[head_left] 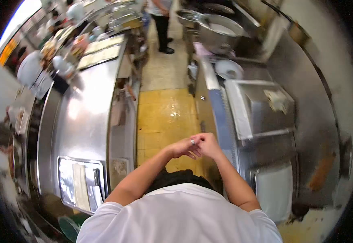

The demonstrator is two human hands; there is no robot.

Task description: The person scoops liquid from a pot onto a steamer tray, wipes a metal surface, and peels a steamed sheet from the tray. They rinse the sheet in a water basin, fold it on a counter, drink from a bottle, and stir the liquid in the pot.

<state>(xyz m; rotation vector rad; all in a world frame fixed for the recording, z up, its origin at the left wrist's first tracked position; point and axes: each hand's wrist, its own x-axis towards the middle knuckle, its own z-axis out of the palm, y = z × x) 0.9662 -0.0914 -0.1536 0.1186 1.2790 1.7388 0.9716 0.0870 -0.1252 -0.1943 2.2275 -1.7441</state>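
My left hand [185, 148] is in front of my waist over the yellow floor, with a ring on one finger and its lower fingers apart. Against its fingertips is my right hand [209, 145], its fingers curled in. Whatever lies between the touching fingers, if anything, is too small to make out. Off to the left, a shiny metal tray [67, 174] rests on the steel counter [88, 105]. A long pale strip [80, 186] and a dark-handled knife [96, 178] lie in it.
A large metal pot [221, 34], a white bowl [229, 69] and an upturned steel box with a cloth [277, 101] line the right side. Pale sheets on trays [99, 54] occupy the far left counter. One person [160, 22] stands in the aisle; another [37, 73] is left.
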